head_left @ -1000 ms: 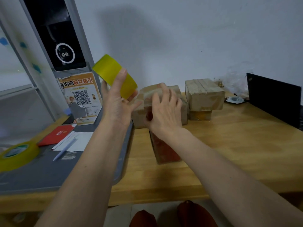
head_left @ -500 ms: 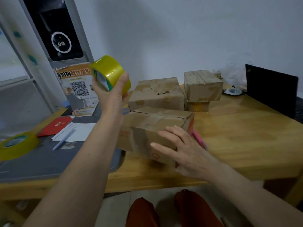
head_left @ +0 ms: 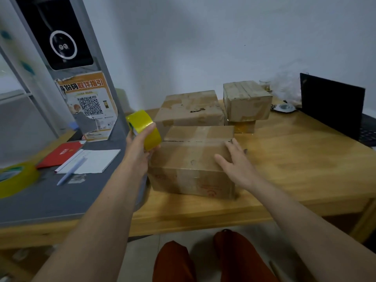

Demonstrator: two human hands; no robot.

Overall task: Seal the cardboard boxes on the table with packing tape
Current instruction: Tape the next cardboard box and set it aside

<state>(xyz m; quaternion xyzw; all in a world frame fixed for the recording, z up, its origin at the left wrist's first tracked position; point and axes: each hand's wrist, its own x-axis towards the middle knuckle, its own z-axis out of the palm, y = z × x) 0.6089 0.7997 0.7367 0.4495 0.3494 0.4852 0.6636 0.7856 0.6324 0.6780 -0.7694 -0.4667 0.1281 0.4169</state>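
A cardboard box (head_left: 189, 159) lies flat near the front of the wooden table (head_left: 295, 165), its top seam showing as a dark slit. My right hand (head_left: 236, 161) rests with straight fingers on the box's right top edge. My left hand (head_left: 140, 145) grips a roll of yellow packing tape (head_left: 145, 129) just left of the box, at its far left corner. Behind stands a second box (head_left: 189, 107). Further right a smaller box (head_left: 246, 99) sits on a yellowish item.
A grey mat (head_left: 40, 196) at the left carries another yellow tape roll (head_left: 14, 178), a red booklet (head_left: 61, 153), white paper and a pen (head_left: 71, 171). An open black laptop (head_left: 333, 106) stands at the far right. A QR-code sign (head_left: 89, 106) leans against a metal frame.
The box has turned to lie flat and square on the table, and my right hand moved onto its top right edge. My left hand lowered the tape roll beside the box.
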